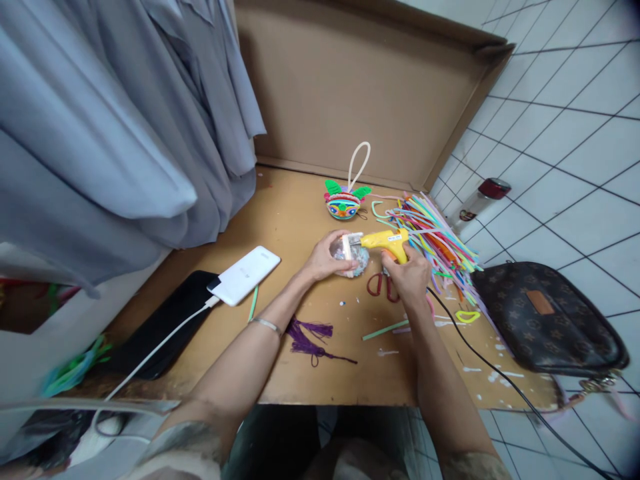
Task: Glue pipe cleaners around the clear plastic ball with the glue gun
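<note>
My left hand (325, 257) is closed around a clear round ball (359, 261) with a whitish strip across it and pale bits showing inside. In my right hand (411, 272) is a yellow hot glue gun (385, 241), gripped by its handle. Its nozzle points left and meets the top of the ball, or sits just above it. Red-handled scissors (376, 285) lie under the glue gun, partly hidden by my right hand. Behind the ball stands a colourful animal-head ornament (343, 205) with green ears and a cream loop.
Many coloured pipe cleaners (433, 233) are heaped at right, near a bottle (480, 200) and a brown patterned bag (545, 313). Purple tassels (313, 339) lie in front. A white power bank (245, 275) with a cable rests at left. A cardboard panel (360, 87) stands behind.
</note>
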The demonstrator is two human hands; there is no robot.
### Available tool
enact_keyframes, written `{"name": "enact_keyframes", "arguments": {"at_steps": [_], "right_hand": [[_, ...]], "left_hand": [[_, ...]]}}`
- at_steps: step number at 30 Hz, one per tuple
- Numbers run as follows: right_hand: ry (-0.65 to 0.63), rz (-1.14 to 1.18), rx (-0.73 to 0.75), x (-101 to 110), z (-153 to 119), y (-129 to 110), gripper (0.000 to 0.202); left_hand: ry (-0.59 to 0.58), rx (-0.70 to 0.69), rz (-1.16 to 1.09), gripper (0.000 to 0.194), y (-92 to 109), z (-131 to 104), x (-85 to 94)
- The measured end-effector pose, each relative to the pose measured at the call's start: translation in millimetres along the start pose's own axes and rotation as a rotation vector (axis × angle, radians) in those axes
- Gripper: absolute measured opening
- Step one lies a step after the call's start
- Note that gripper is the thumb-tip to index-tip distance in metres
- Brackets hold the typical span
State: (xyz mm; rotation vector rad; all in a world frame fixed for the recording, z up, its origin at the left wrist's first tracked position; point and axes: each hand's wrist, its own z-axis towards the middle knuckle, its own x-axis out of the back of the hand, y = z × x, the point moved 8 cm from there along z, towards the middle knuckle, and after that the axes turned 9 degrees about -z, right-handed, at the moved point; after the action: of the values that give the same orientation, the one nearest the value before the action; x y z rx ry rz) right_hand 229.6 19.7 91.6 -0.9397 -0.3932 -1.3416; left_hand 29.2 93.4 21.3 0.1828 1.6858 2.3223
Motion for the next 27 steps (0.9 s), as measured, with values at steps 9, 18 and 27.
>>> {"name": "enact_keyframes", "arguments": {"at_steps": [9, 18, 27], "right_hand": [[-0.015, 0.043, -0.021, -3.1, 0.4, 1.5, 0.032], [-0.045, 0.083, -0.040, -8.2, 0.9, 4.1, 0.032], [-0.043, 0.034, -0.016, -6.5, 0.6, 0.7, 0.033]], "left_hand": [[0.004, -0.008, -0.011, 0.078, 1.7, -0.1, -0.4], [-0.010, -0.017, 0.000, 0.077, 1.7, -0.2, -1.6], [-0.015, -0.020, 0.032, 0.077, 3.7, -1.2, -2.1]]}}
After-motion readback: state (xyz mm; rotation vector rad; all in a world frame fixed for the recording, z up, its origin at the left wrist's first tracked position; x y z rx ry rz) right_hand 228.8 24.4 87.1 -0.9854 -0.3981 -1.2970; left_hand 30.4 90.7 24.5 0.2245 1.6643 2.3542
